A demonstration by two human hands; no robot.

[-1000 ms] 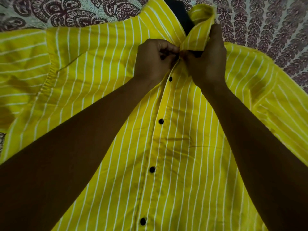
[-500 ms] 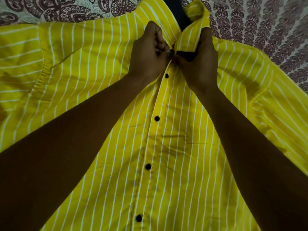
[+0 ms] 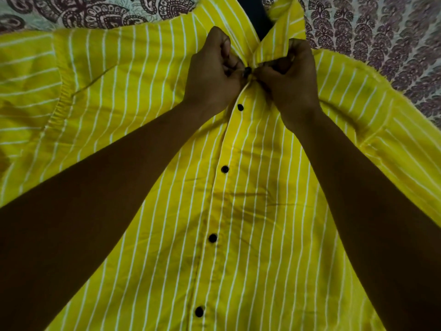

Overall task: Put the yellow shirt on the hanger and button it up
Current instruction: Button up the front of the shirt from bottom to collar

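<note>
I am curling my left hand (image 3: 212, 75) and right hand (image 3: 288, 80) tightly on the front edges of the yellow shirt (image 3: 238, 211), pinching either side of the top button (image 3: 247, 70) to draw them together (the buttonhole is hidden). The shirt is lying flat on the patterned sheet (image 3: 381, 32), collar pointing away, length running toward me.

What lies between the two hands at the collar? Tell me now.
In the head view, the top black button lies between the left hand and the right hand, on the yellow shirt, whose front edges both hands pinch there.
</note>
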